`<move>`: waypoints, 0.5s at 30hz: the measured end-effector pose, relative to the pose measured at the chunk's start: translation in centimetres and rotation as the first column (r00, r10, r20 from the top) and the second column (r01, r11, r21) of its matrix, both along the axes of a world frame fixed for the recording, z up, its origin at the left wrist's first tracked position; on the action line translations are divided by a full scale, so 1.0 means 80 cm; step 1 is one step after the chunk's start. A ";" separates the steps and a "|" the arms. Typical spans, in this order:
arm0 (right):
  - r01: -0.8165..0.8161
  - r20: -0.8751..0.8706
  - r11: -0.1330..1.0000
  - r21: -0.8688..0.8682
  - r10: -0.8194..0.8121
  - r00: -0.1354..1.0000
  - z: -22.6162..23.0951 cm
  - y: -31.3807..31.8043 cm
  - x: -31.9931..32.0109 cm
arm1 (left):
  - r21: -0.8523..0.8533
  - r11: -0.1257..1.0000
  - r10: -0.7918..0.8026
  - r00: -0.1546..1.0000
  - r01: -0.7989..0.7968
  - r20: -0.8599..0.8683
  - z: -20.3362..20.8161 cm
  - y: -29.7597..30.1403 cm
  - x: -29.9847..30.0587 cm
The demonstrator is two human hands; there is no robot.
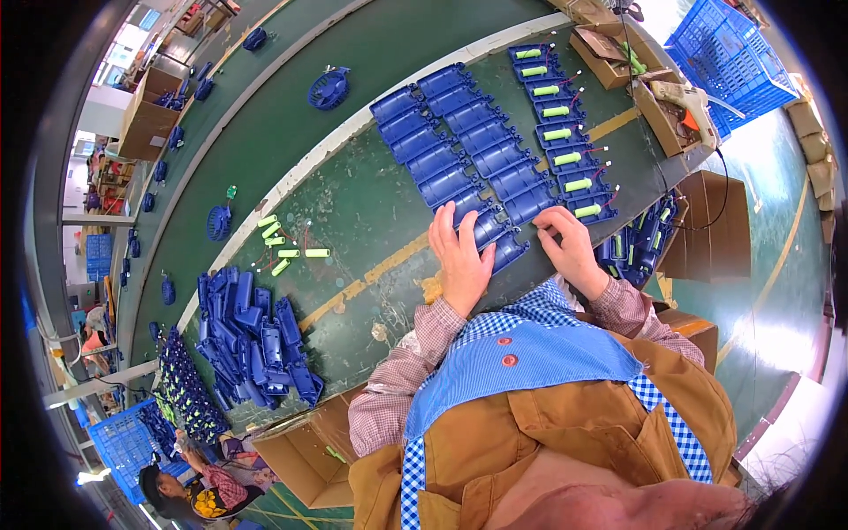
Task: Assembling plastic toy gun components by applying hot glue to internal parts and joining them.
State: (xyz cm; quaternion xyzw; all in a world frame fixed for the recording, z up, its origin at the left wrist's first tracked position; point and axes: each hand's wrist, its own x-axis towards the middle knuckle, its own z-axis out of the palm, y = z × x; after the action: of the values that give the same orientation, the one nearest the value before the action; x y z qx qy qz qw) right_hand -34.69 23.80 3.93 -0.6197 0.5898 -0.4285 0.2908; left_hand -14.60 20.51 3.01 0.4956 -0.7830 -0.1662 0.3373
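Two rows of blue plastic half-shells [477,119] lie hollow side up across the green table. My left hand [458,265] is at the near end of these rows, fingers spread, its fingertips against a blue half-shell [488,228]. Another half-shell [507,253] lies between my two hands, close to the table's edge. My right hand [574,252] is just right of it, thumb and fingers bent together; whatever they may hold is too small to make out. Beyond that hand runs a third row of blue half-shells, each with a light-green battery cell [568,158] and thin wires.
A heap of blue shells [256,340] and several loose green cells [278,240] lie to the left. The conveyor belt [291,115] carries blue fan parts [329,87]. At right are a glue gun [686,102], cardboard boxes [609,57] and a blue crate [729,62].
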 end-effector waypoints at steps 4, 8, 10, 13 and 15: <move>0.014 0.054 1.000 0.014 -0.014 0.998 -0.004 -0.007 0.001 | -0.018 0.999 0.041 0.999 -0.041 -0.012 -0.006 -0.002 -0.001; 0.058 0.013 0.998 -0.021 -0.058 0.998 -0.003 -0.002 0.001 | -0.027 1.000 0.013 0.996 -0.016 -0.089 -0.003 0.002 0.004; 0.040 0.017 0.999 -0.022 -0.039 0.999 -0.009 -0.003 -0.004 | -0.011 0.999 0.047 0.994 -0.049 -0.097 -0.001 0.006 0.014; -0.010 0.018 1.000 0.018 0.010 1.000 -0.003 -0.003 -0.001 | 0.030 0.983 0.184 0.978 -0.181 -0.101 0.014 0.017 0.054; -0.027 0.012 0.999 0.041 0.027 1.000 0.003 -0.002 0.000 | 0.001 0.938 0.346 0.936 -0.347 -0.067 0.020 0.023 0.092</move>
State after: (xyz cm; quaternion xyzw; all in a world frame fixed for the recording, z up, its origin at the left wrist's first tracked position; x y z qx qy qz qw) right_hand -34.69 23.61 4.16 -0.6191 0.5884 -0.4156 0.3127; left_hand -7.21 22.34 4.63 0.6182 -0.6726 -0.1164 0.3897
